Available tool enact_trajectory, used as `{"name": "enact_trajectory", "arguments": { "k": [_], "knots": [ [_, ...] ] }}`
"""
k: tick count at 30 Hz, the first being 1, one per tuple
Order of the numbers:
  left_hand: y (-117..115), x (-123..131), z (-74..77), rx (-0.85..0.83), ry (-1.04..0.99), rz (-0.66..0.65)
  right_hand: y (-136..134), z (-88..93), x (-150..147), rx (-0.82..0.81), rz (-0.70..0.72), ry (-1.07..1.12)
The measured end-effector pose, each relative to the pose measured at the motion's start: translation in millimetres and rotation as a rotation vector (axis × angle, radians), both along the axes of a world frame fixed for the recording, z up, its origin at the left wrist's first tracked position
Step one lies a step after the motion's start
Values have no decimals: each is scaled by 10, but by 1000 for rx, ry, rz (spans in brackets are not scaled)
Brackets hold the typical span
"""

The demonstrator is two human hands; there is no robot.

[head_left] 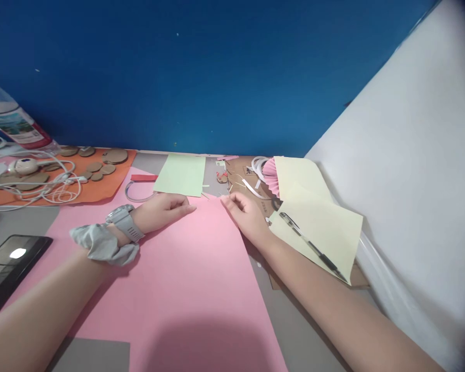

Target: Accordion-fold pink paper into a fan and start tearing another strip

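Observation:
A large sheet of pink paper [186,263] lies spread in front of me. My left hand [166,211], with a watch [124,222] and a grey scrunchie [103,245] at its wrist, rests on the sheet's far part. Its fingers are curled in and I see nothing held in them. At the far right corner of the pink sheet, my right hand [244,209] has thumb and fingers closed in a pinch on the paper edge. Just beyond my left hand lies a light green paper [180,175]. Thin paper scraps are scattered between the hands.
On the right, a black pen [313,242] lies on pale yellow paper [333,222], near a pleated pink paper [271,178]. To the left are a phone [15,268], white cables [62,186], cardboard discs on orange paper [112,188] and a bottle [17,121]. A blue wall [201,77] stands behind.

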State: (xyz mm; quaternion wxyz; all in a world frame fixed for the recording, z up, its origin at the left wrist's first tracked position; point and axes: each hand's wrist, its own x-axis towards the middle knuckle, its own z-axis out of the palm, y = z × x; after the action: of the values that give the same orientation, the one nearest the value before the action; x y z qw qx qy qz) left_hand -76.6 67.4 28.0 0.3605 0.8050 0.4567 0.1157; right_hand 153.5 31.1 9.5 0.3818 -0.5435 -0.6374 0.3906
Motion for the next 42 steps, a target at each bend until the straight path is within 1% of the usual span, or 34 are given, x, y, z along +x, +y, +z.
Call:
{"name": "enact_trajectory", "arguments": {
  "k": [7, 15, 23, 31, 36, 42],
  "knots": [
    [34, -27, -88, 34, -23, 66, -8, -6, -8, 42, -54, -72],
    [18, -6, -79, 11, -68, 75, -12, 3, -23, 107, -84, -31],
    [19, -8, -75, 13, -87, 86, -22, 0, -34, 107, -88, -10],
    [9, -4, -116, 36, -106, 99, -26, 9, -43, 121, -96, 13],
    [-16, 13, -116, 24, -144, 111, -8, -7, -33, 156, -103, 37],
    [-26, 24, -118, -21, -185, 123, 9, -28, -33, 139, -101, 72]
  ]
}}
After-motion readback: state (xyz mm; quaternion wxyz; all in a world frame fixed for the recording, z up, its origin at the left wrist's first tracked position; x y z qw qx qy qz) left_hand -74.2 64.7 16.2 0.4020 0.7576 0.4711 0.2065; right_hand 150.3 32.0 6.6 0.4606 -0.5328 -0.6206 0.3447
